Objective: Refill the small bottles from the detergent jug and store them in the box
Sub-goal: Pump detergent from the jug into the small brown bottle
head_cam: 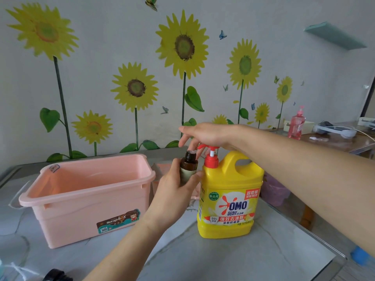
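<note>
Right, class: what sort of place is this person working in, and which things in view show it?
Probably a room in a home: sunflower wall stickers, and a pink storage box and a yellow detergent jug on a marble-patterned table.

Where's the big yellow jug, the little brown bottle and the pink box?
yellow jug [229,207]: head view, on its front label.
little brown bottle [188,162]: head view, on its brown shoulder.
pink box [85,216]: head view, on its front wall.

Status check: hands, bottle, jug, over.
Left hand grips small bottle, uncapped, mouth at jug spout. Right hand on pump head. Pink box alongside, nothing blocking.
</note>
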{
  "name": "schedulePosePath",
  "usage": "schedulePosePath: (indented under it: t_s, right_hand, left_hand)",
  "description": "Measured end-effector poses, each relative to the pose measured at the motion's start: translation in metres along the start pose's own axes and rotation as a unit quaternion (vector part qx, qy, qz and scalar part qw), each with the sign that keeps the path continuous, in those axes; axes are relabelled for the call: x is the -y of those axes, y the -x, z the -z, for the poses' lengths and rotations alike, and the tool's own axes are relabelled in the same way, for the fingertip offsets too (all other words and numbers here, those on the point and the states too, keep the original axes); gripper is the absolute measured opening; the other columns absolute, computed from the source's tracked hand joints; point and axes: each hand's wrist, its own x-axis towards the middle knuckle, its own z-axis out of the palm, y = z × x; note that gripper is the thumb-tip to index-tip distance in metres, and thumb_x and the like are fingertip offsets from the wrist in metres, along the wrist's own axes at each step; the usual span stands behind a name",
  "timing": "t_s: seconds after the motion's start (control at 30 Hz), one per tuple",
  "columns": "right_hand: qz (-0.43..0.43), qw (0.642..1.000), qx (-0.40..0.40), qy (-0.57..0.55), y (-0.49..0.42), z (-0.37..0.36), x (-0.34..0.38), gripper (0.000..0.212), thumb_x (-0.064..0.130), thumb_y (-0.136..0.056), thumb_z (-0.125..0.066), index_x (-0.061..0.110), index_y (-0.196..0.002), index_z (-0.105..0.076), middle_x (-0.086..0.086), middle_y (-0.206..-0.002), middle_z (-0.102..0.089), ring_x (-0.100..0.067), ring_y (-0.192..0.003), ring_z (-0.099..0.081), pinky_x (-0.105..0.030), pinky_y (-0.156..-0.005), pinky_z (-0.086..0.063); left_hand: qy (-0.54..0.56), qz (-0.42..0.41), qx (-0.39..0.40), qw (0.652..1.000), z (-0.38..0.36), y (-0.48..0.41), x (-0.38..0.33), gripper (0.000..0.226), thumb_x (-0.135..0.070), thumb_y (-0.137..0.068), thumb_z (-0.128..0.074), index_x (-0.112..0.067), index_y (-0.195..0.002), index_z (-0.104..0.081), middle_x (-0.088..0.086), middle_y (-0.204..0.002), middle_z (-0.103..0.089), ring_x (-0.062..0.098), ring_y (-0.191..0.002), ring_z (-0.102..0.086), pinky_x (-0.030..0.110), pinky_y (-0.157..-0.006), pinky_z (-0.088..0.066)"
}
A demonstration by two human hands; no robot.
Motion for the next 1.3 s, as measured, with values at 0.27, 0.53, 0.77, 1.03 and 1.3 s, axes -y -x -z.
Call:
schedulePosePath:
  t_s: [0.27,0.53,0.77,1.03,1.3]
  right_hand:
    - [0.160,0.964,-0.200,0.065,0.013,0.000,0.026,0.035,0.041,-0.100,-0.042,0.018,-0.093,-0.067,0.000,-0.090,-0.072,-0.023,-0.085,-0.064,-0.044,-0.083,-0.053]
    - [0.310,0.921,-0.197,-0.131,0.043,-0.063,0.053,0.021,0.016,-0.102,-0.048,0.012,-0.103,-0.069,0.001,-0.092,-0.069,-0.017,-0.087,-0.065,-0.029,-0.081,-0.049]
    - [0.242,0.911,-0.126,-0.310,0.036,-0.182,0.048,0.018,0.013,-0.101,-0.048,0.019,-0.095,-0.064,0.001,-0.080,-0.068,-0.017,-0.075,-0.068,-0.043,-0.082,-0.058]
    - [0.205,0.944,-0.031,-0.258,0.023,-0.297,0.071,0.017,0.029,-0.092,-0.057,0.022,-0.105,-0.065,0.005,-0.102,-0.065,-0.004,-0.086,-0.058,-0.022,-0.079,-0.046]
    - [0.249,0.959,-0.033,-0.134,0.016,-0.319,0.063,0.038,0.040,-0.089,-0.065,0.015,-0.118,-0.063,0.002,-0.115,-0.053,-0.010,-0.103,-0.053,-0.020,-0.088,-0.043]
  left_hand:
    - [0.102,0.062,-0.024,0.993,0.012,0.007,-0.002,0.011,-0.027,-0.092,-0.070,-0.033,-0.093,-0.061,0.005,-0.094,-0.072,0.032,-0.096,-0.069,0.053,-0.085,-0.058]
    - [0.043,0.095,-0.076,0.992,0.059,0.071,-0.014,0.015,-0.025,-0.089,-0.069,-0.021,-0.102,-0.060,0.018,-0.102,-0.067,0.039,-0.102,-0.062,0.053,-0.091,-0.052]
    - [0.022,0.102,-0.180,0.978,0.100,0.166,-0.001,0.018,-0.024,-0.092,-0.068,-0.023,-0.108,-0.059,0.013,-0.098,-0.067,0.028,-0.087,-0.060,0.030,-0.074,-0.050]
    - [-0.025,0.117,-0.231,0.966,0.134,0.206,0.025,0.011,-0.020,-0.097,-0.062,-0.018,-0.105,-0.055,0.025,-0.091,-0.061,0.027,-0.077,-0.055,0.035,-0.070,-0.043]
    - [-0.025,0.127,-0.251,0.959,0.143,0.200,0.047,0.031,-0.034,-0.082,-0.061,-0.011,-0.101,-0.053,0.026,-0.087,-0.059,0.021,-0.074,-0.055,0.037,-0.071,-0.044]
